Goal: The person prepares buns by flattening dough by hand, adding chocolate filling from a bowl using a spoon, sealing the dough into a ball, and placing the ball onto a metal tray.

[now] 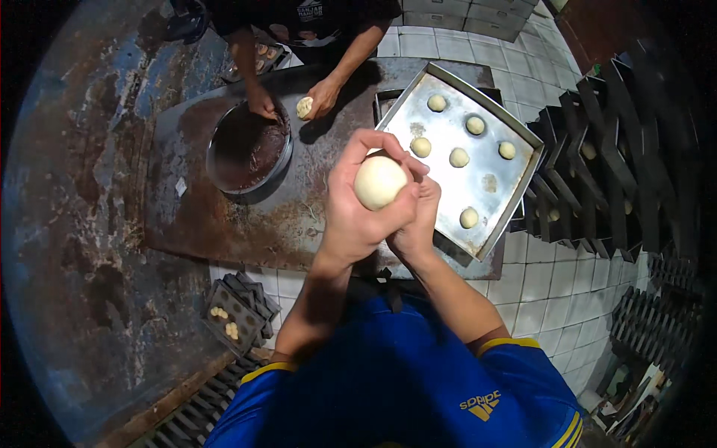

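Between my hands, raised over the table's near side, is a smooth, pale ball of dough (380,182). My left hand (352,198) curls around it, thumb and fingers closed on its side. Behind and to the right of the ball, my right hand (420,209) presses against my left; its fingers are mostly hidden, so I cannot tell how much of the dough they touch. Just beyond, to the right, a square metal tray (441,179) holds several smaller-looking dough balls (458,157) set apart from each other.
Across the table (299,239), a co-worker has one hand in a round bowl (287,153) of dark brown filling and a piece of dough (305,107) in the other. Stacked dark trays (590,164) stand at the right. Small moulded pans (237,321) with dough sit at lower left.
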Demonstrator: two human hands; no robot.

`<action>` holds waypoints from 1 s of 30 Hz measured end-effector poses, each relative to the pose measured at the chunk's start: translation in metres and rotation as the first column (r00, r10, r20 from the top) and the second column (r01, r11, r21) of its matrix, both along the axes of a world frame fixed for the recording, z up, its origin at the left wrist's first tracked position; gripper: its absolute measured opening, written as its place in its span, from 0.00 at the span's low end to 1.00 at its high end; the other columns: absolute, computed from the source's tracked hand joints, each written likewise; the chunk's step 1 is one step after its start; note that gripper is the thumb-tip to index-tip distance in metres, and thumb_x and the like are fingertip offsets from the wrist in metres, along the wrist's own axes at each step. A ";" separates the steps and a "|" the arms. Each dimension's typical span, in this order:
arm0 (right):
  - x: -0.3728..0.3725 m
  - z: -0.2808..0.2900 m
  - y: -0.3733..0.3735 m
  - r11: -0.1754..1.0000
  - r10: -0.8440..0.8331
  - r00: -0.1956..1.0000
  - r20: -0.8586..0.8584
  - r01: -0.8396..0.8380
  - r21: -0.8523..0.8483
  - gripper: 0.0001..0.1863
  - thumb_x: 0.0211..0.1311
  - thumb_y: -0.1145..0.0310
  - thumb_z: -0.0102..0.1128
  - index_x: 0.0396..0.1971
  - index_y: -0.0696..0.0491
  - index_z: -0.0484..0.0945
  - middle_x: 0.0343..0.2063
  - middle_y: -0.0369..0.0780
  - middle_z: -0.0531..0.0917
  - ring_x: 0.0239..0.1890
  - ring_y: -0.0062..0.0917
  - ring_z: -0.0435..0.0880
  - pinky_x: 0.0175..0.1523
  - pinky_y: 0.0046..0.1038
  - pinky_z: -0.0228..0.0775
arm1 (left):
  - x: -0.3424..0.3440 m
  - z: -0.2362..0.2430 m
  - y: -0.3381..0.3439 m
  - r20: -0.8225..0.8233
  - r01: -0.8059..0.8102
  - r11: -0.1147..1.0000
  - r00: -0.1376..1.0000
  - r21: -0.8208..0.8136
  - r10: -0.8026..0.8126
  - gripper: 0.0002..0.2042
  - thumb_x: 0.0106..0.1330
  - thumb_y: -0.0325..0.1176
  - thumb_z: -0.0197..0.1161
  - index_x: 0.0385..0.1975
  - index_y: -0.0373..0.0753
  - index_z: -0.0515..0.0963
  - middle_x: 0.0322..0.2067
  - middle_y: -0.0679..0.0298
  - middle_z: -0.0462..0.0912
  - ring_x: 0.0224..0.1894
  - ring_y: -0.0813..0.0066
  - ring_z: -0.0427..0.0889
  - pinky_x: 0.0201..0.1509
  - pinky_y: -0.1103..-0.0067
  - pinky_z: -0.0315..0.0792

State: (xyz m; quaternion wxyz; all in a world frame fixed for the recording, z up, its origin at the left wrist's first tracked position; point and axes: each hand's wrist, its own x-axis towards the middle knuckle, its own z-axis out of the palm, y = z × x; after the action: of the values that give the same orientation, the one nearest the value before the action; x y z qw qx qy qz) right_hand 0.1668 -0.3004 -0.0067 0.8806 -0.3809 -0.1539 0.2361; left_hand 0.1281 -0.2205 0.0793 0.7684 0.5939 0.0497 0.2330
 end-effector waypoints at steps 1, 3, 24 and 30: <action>0.006 0.000 -0.007 1.000 -0.001 1.000 0.014 0.001 -0.005 0.20 0.72 0.67 0.70 0.56 0.63 0.81 0.52 0.40 0.86 0.53 0.22 0.83 0.64 0.28 0.73 | 0.001 0.002 -0.003 -0.005 0.006 1.000 1.000 -0.003 -0.006 0.21 0.60 0.21 0.69 0.52 0.36 0.69 0.39 0.60 0.85 0.48 0.75 0.85 0.58 0.74 0.79; 0.022 0.017 -0.023 0.987 0.158 0.985 0.069 -0.159 -0.002 0.17 0.70 0.69 0.70 0.53 0.64 0.83 0.49 0.40 0.87 0.52 0.21 0.84 0.63 0.27 0.74 | 0.005 0.009 -0.007 0.025 -0.079 0.996 0.996 -0.038 0.080 0.25 0.60 0.20 0.68 0.55 0.37 0.65 0.38 0.59 0.85 0.49 0.74 0.85 0.65 0.69 0.75; 0.093 0.012 -0.112 0.656 0.341 0.853 0.395 0.085 -0.750 0.25 0.52 0.69 0.83 0.52 0.53 0.87 0.48 0.39 0.86 0.50 0.26 0.87 0.50 0.26 0.83 | 0.063 -0.135 -0.023 -0.422 0.364 0.894 0.876 0.262 -0.233 0.32 0.57 0.32 0.82 0.57 0.40 0.67 0.35 0.56 0.87 0.42 0.68 0.90 0.41 0.71 0.82; 0.149 -0.075 -0.173 0.549 0.122 0.967 0.222 0.120 -0.827 0.19 0.59 0.70 0.76 0.51 0.56 0.88 0.45 0.37 0.89 0.46 0.20 0.87 0.47 0.26 0.82 | 0.112 -0.154 -0.049 -0.487 0.508 0.720 0.832 0.473 -0.267 0.50 0.54 0.33 0.78 0.76 0.44 0.53 0.52 0.42 0.81 0.46 0.39 0.87 0.53 0.56 0.79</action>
State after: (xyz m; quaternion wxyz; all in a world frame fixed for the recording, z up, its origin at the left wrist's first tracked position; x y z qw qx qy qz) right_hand 0.3157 -0.4731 -0.0817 0.5660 -0.7800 -0.1344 0.2306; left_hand 0.2396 -0.2694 -0.0751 0.5543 0.8305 -0.0026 -0.0542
